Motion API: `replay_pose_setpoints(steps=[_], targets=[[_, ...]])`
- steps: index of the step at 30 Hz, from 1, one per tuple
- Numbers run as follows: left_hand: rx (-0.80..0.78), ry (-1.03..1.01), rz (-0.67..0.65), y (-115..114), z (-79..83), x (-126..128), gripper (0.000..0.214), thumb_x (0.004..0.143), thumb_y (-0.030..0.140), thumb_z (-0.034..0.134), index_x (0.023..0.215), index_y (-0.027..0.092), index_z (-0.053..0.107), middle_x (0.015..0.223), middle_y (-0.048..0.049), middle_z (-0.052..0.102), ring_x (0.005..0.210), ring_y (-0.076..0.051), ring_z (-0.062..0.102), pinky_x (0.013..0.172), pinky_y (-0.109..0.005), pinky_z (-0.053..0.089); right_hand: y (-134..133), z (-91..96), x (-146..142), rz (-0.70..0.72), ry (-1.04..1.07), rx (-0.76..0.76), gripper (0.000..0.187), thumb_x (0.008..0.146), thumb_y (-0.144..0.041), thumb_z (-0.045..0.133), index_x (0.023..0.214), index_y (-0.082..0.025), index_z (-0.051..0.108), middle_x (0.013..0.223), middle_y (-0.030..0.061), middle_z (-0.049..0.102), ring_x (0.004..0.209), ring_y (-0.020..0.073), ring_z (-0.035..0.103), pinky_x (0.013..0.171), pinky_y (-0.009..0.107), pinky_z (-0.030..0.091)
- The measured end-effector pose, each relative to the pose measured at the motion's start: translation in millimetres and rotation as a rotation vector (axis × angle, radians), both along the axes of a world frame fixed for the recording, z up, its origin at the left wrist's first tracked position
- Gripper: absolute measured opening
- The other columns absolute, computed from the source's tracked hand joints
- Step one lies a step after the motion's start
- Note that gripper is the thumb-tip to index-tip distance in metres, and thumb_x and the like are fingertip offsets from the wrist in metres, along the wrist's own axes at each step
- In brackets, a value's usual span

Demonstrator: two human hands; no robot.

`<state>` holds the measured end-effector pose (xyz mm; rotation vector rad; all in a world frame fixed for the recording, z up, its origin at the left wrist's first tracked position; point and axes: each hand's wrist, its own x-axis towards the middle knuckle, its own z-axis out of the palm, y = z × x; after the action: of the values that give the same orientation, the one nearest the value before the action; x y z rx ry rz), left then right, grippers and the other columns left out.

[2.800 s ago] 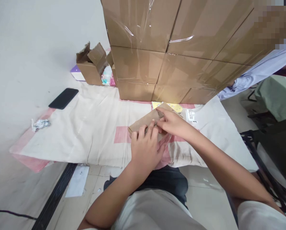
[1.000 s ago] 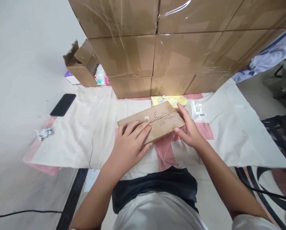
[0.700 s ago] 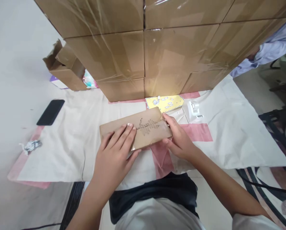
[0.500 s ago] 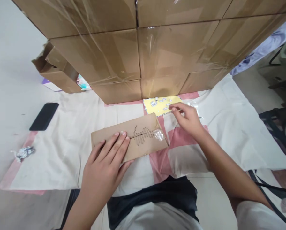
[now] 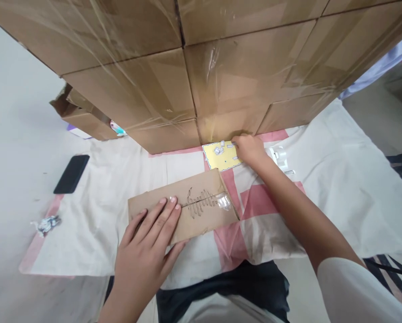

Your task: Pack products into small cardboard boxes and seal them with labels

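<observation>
In the head view, wrinkled white-and-pink cloth covers the bench; taped cartons stand at twelve o'clock. The oblong cardboard box lies at seven, under the left hand, grip spread; over yellow paper, the right hand has a grip I cannot tell.

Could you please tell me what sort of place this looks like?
Perhaps an indoor packing or storage corner: a stack of taped cardboard boxes stands on a cloth-covered table near a pale wall, and the left hand rests on a separate box.
</observation>
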<state>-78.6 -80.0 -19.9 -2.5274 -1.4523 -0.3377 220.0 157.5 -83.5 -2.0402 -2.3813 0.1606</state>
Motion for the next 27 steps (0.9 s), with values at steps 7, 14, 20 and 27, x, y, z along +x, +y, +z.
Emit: replay_pose_setpoints(steps=[7,14,20,27], targets=[[-0.004,0.003,-0.020,14.4,1.7,1.0,0.069,0.099,0.036,0.058,0.161,0.017,0.035,0.151,-0.0100,0.058,0.136,-0.030,0.058,0.112,-0.046,0.037,-1.0,-6.6,1.8,0.040,0.056,0.043,0.039,0.099,-0.014,0.045,0.124,-0.019,0.074,0.116,0.0153,0.073,0.098,0.0273,0.068,0.077,0.035,0.043],[-0.002,-0.012,-0.032,22.1,1.2,1.2,0.069,0.097,0.034,0.060,0.160,0.017,0.037,0.149,-0.0108,0.059,0.135,-0.031,0.059,0.111,-0.046,0.037,3.0,-9.8,2.1,0.071,0.042,0.066,0.038,0.096,-0.009,0.046,0.118,-0.018,0.076,0.115,0.0141,0.073,0.099,0.0266,0.066,0.075,0.035,0.040],[-0.008,-0.011,-0.029,22.6,0.7,-0.2,0.070,0.097,0.033,0.060,0.161,0.017,0.036,0.150,-0.0107,0.059,0.136,-0.031,0.058,0.112,-0.046,0.037,0.9,-8.7,0.4,0.062,0.003,0.096,0.033,0.099,-0.011,0.042,0.110,-0.014,0.072,0.106,0.0157,0.072,0.091,0.0269,0.063,0.071,0.037,0.036],[-0.013,-0.011,-0.027,21.8,-1.2,-3.7,0.070,0.097,0.034,0.061,0.160,0.018,0.037,0.151,-0.0098,0.058,0.137,-0.030,0.057,0.114,-0.046,0.037,-13.0,8.7,2.7,0.055,0.185,0.180,0.027,0.095,-0.010,0.042,0.101,-0.011,0.068,0.121,0.0193,0.062,0.089,0.0254,0.058,0.070,0.036,0.038]])
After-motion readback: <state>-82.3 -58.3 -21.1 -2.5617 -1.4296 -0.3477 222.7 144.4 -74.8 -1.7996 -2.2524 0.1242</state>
